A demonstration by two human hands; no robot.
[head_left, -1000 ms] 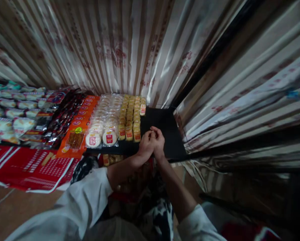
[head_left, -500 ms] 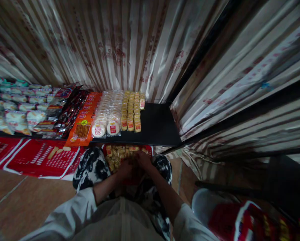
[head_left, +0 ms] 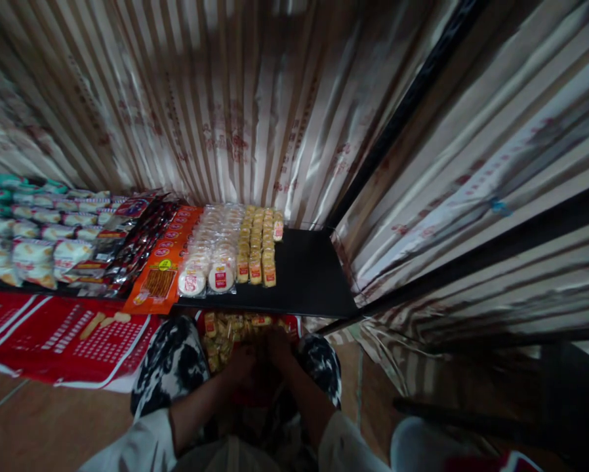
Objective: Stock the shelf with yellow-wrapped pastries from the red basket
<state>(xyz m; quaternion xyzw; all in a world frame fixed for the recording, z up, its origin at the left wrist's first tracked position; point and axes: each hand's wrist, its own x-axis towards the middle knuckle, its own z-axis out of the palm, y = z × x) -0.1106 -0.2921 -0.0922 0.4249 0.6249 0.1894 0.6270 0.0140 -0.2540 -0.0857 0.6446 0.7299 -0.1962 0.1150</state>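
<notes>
Both hands are low between my knees, at a red bag point(head_left: 293, 326) filled with small yellow snack packs point(head_left: 222, 331). My left hand point(head_left: 243, 362) is at the front of the pile, its fingers lost in shadow. Close on its right, my right hand point(head_left: 276, 346) reaches to the packs, fingers also dark and blurred. Whether either hand holds a pack is hidden. Just beyond, on a black shelf point(head_left: 309, 275), stand rows of matching yellow packs point(head_left: 256, 246). Left of these are rows of clear-wrapped round white crackers point(head_left: 220, 277).
Farther left on the shelf are an orange snack bag point(head_left: 157, 278), dark packets point(head_left: 127, 252) and white pouches point(head_left: 33, 259). A red printed sheet point(head_left: 78, 341) hangs below the shelf edge. Striped curtain point(head_left: 255, 98) backs the shelf; a dark post point(head_left: 397, 124) rises at its right end.
My view has tilted up, so the shelf and hands sit lower in the picture. The hands remain at the bag of yellow packs; the shelf rows look the same.
</notes>
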